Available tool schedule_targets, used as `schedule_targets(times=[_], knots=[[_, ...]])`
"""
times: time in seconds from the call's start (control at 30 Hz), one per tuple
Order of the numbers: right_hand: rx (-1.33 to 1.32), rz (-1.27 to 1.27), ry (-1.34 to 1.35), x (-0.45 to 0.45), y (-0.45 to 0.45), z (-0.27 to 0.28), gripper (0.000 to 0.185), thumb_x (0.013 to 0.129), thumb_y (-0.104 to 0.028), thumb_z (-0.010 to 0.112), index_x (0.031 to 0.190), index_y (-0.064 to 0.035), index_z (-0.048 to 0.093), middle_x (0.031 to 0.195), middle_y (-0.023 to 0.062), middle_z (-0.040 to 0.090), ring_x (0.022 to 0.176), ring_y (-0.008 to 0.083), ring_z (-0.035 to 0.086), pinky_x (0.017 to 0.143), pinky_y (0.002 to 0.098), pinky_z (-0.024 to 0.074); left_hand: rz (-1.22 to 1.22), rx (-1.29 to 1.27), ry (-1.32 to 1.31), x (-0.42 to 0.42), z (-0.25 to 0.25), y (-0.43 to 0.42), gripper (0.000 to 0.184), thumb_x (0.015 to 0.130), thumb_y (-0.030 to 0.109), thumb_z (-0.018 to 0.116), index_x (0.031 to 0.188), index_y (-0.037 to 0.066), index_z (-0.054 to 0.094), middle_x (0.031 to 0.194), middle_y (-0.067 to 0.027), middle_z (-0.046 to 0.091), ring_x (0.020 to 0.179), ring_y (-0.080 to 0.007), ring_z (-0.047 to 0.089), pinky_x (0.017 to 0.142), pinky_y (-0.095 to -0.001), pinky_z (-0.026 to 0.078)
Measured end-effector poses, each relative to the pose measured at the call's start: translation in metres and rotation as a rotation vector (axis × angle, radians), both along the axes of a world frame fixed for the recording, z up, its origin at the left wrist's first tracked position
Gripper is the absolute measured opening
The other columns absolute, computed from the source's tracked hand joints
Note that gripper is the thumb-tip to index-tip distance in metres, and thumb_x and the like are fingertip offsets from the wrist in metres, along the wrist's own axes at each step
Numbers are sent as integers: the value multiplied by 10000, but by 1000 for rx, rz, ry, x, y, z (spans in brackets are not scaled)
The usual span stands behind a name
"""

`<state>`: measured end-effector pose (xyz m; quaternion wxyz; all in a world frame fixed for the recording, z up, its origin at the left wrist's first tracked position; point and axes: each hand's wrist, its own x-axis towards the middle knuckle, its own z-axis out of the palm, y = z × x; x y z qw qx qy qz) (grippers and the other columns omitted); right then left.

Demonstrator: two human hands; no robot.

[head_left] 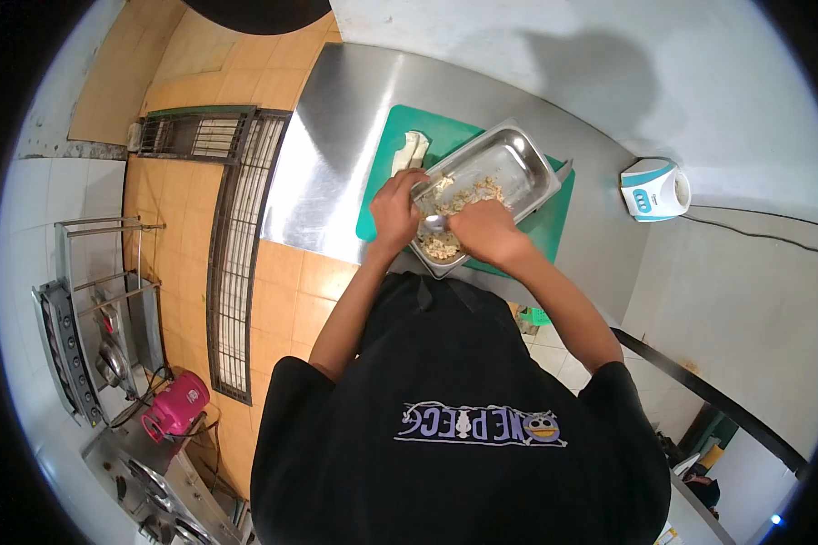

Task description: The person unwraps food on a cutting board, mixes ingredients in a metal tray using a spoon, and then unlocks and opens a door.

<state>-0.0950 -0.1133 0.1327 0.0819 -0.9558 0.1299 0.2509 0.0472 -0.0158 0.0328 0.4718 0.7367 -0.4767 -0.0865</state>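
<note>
A deep rectangular steel food pan (532, 177) lies slantwise on a green cutting board (386, 150). Chopped, pale crumbly food (441, 245) is spread over the pan's near half and middle. My right hand (489, 229) is closed around a spoon (435, 222), whose bowl is down among the food; the handle is hidden in my fist. At the pan's left rim, my left hand (397, 209) is closed, its fingers curled over the edge. Just beyond it, a crumpled whitish piece (410, 153) rests on the board; I cannot make out its material.
What looks like a knife blade (563, 171) juts out right of the pan. The steel table (336, 173) runs beneath the board. A white and blue appliance (654, 191) with a cord stands by the wall. A pink gas cylinder (177, 404) is at the lower left.
</note>
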Motion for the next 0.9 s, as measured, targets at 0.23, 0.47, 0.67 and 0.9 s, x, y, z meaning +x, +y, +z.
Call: schedule_targets(times=[0.23, 0.47, 0.67, 0.9], knots=[[-25, 92, 72, -21, 17, -28, 180, 877, -200, 608, 893, -146, 779, 857, 82, 751, 833, 261, 745, 672, 410, 562, -3, 9, -10, 0, -1, -2, 463, 665, -137, 484, 1025, 86, 671, 1129, -78, 700, 1001, -327, 662, 834, -426, 523], [-55, -46, -25, -19, -15, 12, 176, 860, -167, 600, 936, -121, 752, 799, 115, 732, 787, 299, 732, 661, 434, 553, -14, -14, -15, -1, -2, 0, 451, 677, -122, 491, 1033, 91, 668, 1137, -71, 697, 1002, -326, 659, 826, -426, 524], [20, -184, -126, -29, -14, -1, 171, 849, -180, 613, 960, -100, 717, 766, 164, 705, 758, 344, 705, 667, 470, 537, 3, 28, -7, -3, 0, -2, 438, 682, -115, 496, 1029, 90, 666, 1135, -65, 700, 994, -332, 660, 815, -427, 526], [40, -119, -120, -25, -12, -14, 123, 769, -195, 696, 740, -82, 735, 766, 134, 723, 779, 306, 725, 658, 434, 561, -4, 4, -22, -2, -2, -2, 420, 683, -111, 501, 1018, 85, 663, 1135, -70, 699, 986, -332, 660, 822, -428, 525]])
